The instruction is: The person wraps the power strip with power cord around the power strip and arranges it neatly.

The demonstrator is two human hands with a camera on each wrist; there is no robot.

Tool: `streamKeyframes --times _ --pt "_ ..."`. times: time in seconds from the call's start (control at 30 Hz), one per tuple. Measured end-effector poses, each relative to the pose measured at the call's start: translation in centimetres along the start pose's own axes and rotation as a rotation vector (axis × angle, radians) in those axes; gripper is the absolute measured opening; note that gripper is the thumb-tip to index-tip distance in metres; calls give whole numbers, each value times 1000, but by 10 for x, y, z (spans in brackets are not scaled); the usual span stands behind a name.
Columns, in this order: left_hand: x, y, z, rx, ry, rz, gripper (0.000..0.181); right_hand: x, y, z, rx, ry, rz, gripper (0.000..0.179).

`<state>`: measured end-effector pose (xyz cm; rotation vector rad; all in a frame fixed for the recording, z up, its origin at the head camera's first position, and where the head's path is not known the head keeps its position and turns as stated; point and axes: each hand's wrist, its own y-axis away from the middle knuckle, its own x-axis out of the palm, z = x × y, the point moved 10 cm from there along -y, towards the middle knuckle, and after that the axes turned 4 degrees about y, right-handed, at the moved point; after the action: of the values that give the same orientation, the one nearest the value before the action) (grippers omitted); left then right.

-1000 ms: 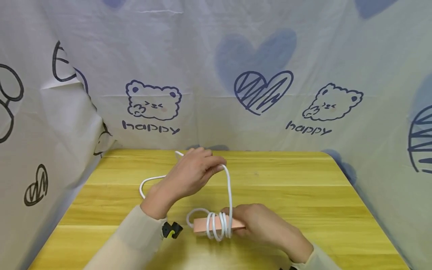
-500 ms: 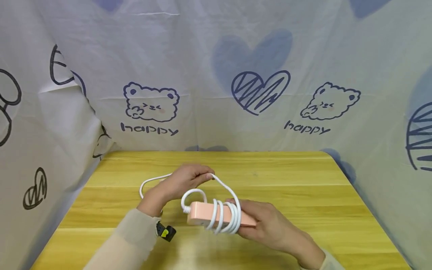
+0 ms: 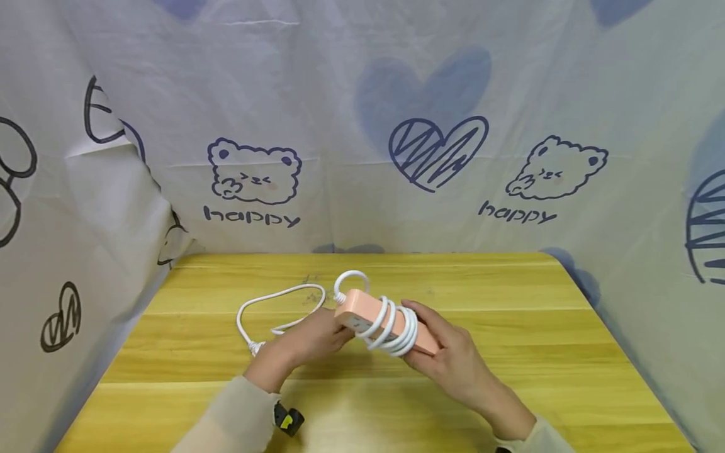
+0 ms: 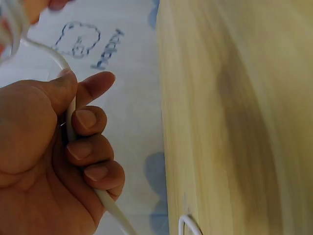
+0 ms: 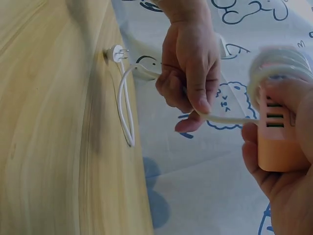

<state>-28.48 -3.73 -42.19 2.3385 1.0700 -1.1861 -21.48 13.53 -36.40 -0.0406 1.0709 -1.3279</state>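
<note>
My right hand (image 3: 460, 368) grips one end of a salmon-pink power strip (image 3: 365, 307), held tilted above the table. Several turns of its white cord (image 3: 409, 336) wrap around the middle of the strip. In the right wrist view a row of slots, apparently USB ports (image 5: 275, 116), shows near the gripped end. My left hand (image 4: 44, 147) holds the free stretch of cord, thumb pressed on it and fingers curled round. In the head view the left fingertips are partly hidden behind the strip. The loose cord ends in a white plug (image 5: 117, 54) on the table.
A loop of the cord (image 3: 283, 291) lies on the wood-grain table (image 3: 510, 302), left of centre. Pale cloth (image 3: 351, 214) printed with bears and hearts hangs behind the table and along its sides. A dark wrist strap (image 3: 289, 419) sits at the left cuff.
The power strip has risen and tilted, its left end now higher. My left hand has come down from above it to its left end, still holding the cord. The plug has come into view.
</note>
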Motion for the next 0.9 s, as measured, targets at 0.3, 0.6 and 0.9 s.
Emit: streamKeyframes --times 0.3,0.6,0.9 --pt "35 1 -22 -38 108 166 37 -11 -1 -32 337 -36 -96 57" --pt "24 12 -6 -125 165 63 19 -29 3 -43 457 -25 -236 53" --pt "6 35 31 -190 107 -160 9 -69 4 -60 512 -186 -465 45"
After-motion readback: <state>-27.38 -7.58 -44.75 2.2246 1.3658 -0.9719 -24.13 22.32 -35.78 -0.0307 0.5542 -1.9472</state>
